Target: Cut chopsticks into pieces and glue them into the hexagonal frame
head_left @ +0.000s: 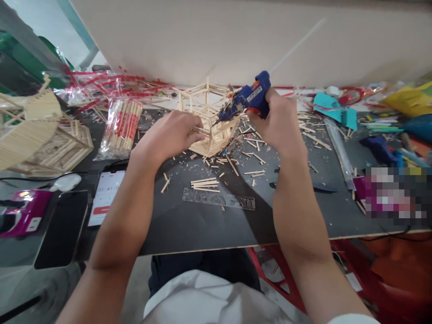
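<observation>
A blue glue gun (251, 96) with a clear glue stick in its back end is gripped in my right hand (278, 114). Its dirty nozzle points down and left, at the near part of a wooden stick frame (218, 139). My left hand (173, 132) is at the frame's left side, its fingers closed around a thin wooden stick (200, 132) by the frame. Whether that stick touches the frame is too small to tell. Several short sticks (205, 184) lie above a clear ruler (219, 199) on the dark table.
A larger stick structure (37, 135) and a bag of sticks (122, 123) stand at the left. Two phones (62, 229) lie near the left front edge. Stick scraps surround the frame. A dark blade (317, 187) and a clear plastic sleeve (340, 153) lie right.
</observation>
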